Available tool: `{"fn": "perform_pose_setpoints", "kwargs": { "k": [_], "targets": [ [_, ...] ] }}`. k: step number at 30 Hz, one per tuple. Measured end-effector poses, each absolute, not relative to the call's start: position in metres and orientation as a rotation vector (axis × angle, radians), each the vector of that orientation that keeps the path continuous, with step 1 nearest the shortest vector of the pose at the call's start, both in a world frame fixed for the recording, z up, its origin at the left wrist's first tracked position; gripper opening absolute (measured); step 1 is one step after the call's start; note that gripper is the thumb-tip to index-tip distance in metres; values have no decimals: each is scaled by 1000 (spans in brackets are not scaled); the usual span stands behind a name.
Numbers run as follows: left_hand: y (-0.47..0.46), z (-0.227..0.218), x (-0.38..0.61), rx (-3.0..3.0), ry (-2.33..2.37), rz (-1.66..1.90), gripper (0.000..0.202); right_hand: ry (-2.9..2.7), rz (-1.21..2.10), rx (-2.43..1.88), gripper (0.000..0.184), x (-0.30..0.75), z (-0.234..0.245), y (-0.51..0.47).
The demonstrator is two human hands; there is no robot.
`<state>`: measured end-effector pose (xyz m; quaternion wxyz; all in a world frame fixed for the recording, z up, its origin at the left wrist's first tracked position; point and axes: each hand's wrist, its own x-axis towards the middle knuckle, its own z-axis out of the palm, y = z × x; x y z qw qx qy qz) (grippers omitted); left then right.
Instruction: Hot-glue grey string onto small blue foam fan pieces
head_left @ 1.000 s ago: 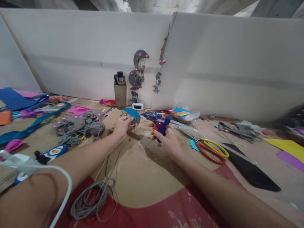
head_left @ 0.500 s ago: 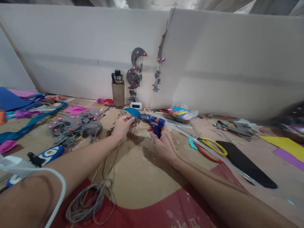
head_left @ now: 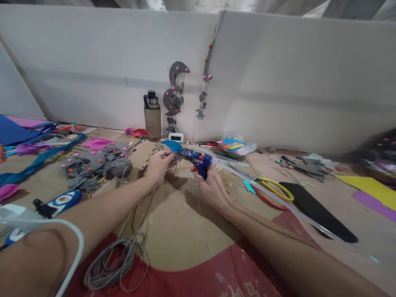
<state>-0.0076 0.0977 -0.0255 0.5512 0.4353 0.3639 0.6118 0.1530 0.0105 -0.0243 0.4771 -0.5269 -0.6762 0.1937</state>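
Note:
My right hand is wrapped round the handle of a blue glue gun, whose nozzle points left. At that nozzle, my left hand pinches a small grey felt piece, mostly covered by the fingers. Grey cord runs down from near the left hand to a loose coil at the front. Just behind the fingertips lies a blue rounded piece. Whether the nozzle touches the felt, I cannot tell.
Scissors and a long clear strip lie right, beside a black flat object. Grey felt pieces with pink dots and a yarn ball sit left. A bottle stands behind; moon-shaped felt hangings hang on the white panel.
The view has shifted slightly. Both hands keep their hold, with the glue gun's nozzle still close to the grey piece.

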Motion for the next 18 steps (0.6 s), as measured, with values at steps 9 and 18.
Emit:
{"fn": "perform_pose_setpoints", "kwargs": {
  "k": [9,18],
  "targets": [
    [95,-26,-5,1074,899,1455,9,-1660,491,-1210,28,150,-27,11],
    [97,-29,-6,1118,885,1461,15,-1658,473,-1216,27,150,-29,12]
  ]
}}
